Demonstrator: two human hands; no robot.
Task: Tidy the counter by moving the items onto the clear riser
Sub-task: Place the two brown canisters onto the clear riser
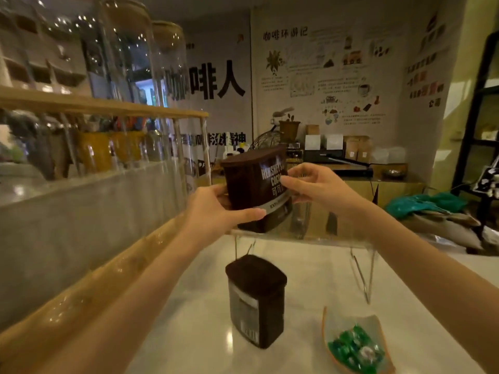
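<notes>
1. At five o'clock, nearest the camera, a small dish of green-wrapped sweets lies on the pale counter, not yet moved.
2. At six o'clock, just beyond it and to its left, a second cocoa tin stands upright on the counter, dark lid on, label turned away. It sits in front of the riser's legs, apart from both hands.
3. Towards the centre, both forearms reach forward from seven and four o'clock and converge on the held cocoa tin.
4. The left hand is clamped on the tin's left side, thumb lying along the lower front edge, fingers hidden behind.
5. The right hand pinches the tin's right front face, fingertips on the label, wrist bent a little inward.
6. The held tin stands on its long axis but tilts slightly, top leaning towards eleven o'clock. Its base is at the top surface of the clear riser, near the riser's left end; whether it fully rests there or hovers just above I cannot tell.
7. The relation that matters, as I judge it: the tin's base must come flat onto the riser top, so both hands need to right the tilt and ease down before letting go. The riser's right half looks free for the other items.
8. At twelve o'clock, far off, a wall poster hangs behind a back shelf.
</notes>
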